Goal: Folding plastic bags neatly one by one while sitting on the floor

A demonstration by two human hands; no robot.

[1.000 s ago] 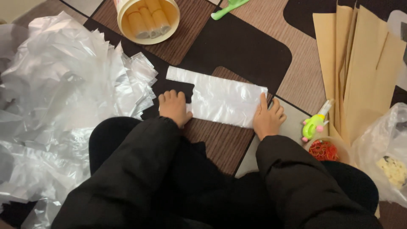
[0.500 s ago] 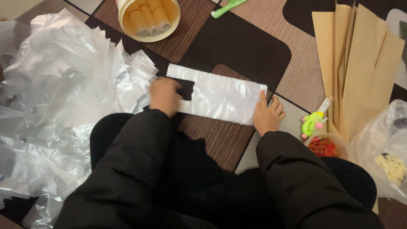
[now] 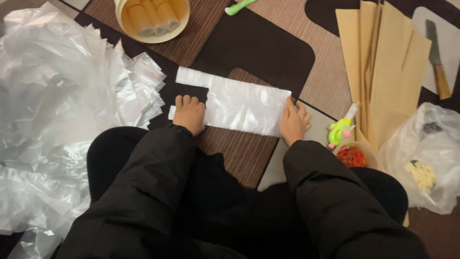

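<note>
Brown-patterned mat (image 3: 258, 48) bears a plastic bag (image 3: 239, 103); left hand (image 3: 189, 114) and right hand (image 3: 293, 122) press it flat, clamping nothing

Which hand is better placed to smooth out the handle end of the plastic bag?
Left, most likely. The left hand already rests at the handle end of the plastic bag, beside the cut-out. The right hand pins the opposite edge and would have to cross over.

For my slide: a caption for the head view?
Both hands, left hand and right hand, press a clear plastic bag flat on the floor.
</note>
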